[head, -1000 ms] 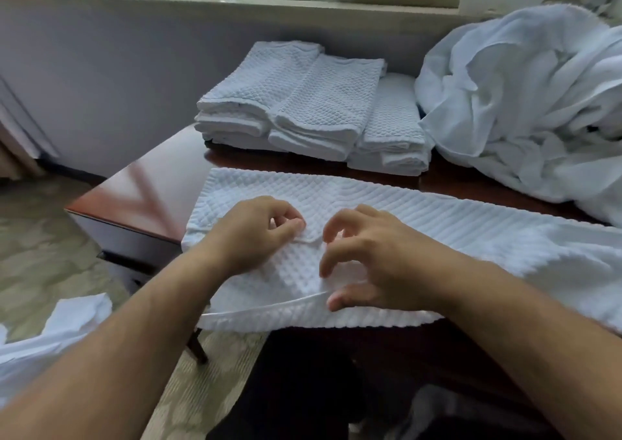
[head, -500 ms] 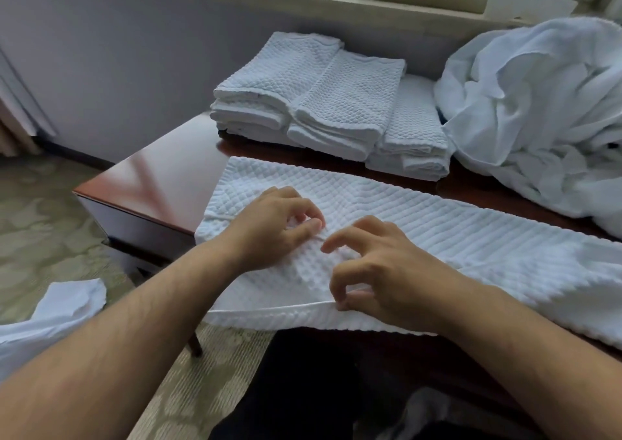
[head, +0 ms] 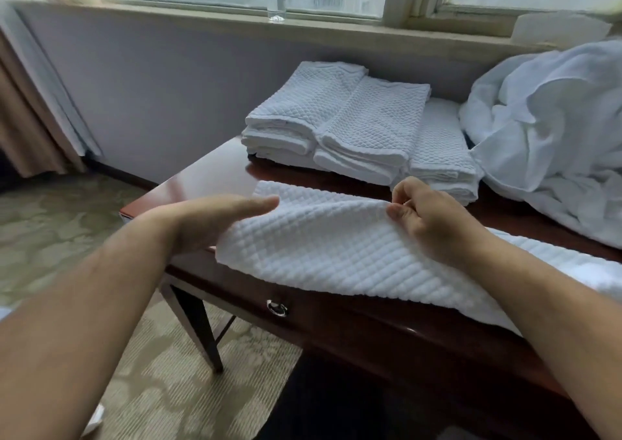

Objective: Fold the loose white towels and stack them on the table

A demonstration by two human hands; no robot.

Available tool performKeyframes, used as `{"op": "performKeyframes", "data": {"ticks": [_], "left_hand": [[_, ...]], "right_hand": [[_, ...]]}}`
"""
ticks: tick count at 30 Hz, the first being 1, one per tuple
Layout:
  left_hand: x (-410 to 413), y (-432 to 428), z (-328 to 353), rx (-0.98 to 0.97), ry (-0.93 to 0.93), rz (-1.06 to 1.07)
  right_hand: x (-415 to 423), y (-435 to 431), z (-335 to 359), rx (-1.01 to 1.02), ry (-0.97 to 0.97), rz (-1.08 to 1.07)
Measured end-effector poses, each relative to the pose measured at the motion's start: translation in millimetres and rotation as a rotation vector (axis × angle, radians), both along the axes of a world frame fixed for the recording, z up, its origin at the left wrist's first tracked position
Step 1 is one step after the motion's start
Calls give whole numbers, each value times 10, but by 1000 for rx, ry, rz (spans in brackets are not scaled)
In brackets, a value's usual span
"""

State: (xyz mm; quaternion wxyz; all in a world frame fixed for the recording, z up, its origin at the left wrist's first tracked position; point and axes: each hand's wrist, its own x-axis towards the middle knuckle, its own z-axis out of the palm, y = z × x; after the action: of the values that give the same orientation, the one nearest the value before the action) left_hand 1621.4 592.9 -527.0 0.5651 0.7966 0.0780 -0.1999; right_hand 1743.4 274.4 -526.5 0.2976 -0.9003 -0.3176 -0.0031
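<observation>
The waffle-weave towel [head: 336, 251], lying flat on the surface [head: 205, 184] a moment ago, is being lifted into what seems its first fold, near the folded stack [head: 353, 130], its raised edge being pinched by the right hand [head: 434, 221] and steadied by the open, straight-fingered left hand [head: 208, 224].

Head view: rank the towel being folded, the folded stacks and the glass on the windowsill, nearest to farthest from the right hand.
1. Towel being folded: pinched by the right hand at its raised fold.
2. Folded stacks: just behind the hand, on the table's far side.
3. Glass: back left, on the windowsill.
</observation>
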Motion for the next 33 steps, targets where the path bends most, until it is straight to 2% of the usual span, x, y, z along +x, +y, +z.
{"op": "performKeyframes", "data": {"ticks": [2,4,6,10,11,13,15,16,18,20,23,27,29,33], "left_hand": [[-31,83,-11,-105,47,0],[-15,105,-1,-63,12,-14],[41,78,22,-57,-130,113],[229,-3,59,-271,-490,383],[287,-29,57,-232,-523,422],[397,-76,31,21,-481,473],[480,-108,-21,326,-289,455],[508,-121,-48,415,-186,443],[529,-161,-64,470,-101,458],[581,-185,-46,533,-130,475],[657,-184,-68,646,-191,504],[731,-132,-139,639,-274,604],[741,-125,-192,716,-275,617],[706,-165,-320,968,-212,578]], "right_hand": [[70,14,-26,40,-10,-12],[114,27,-47,60,-48,0],[145,38,-51,90,-102,7],[237,56,-11,201,-209,-14],[282,69,1,194,-216,-20],[390,121,11,102,-201,-34],[493,206,-2,-52,-125,-52],[533,257,-22,-132,-76,-62],[567,341,-95,-265,-18,-74],[570,385,-175,-302,0,-66],[558,400,-228,-247,-12,-81],[540,429,-227,-191,-96,-53],[534,455,-224,-136,-149,-38],[551,485,-217,-329,-107,-39]]}}
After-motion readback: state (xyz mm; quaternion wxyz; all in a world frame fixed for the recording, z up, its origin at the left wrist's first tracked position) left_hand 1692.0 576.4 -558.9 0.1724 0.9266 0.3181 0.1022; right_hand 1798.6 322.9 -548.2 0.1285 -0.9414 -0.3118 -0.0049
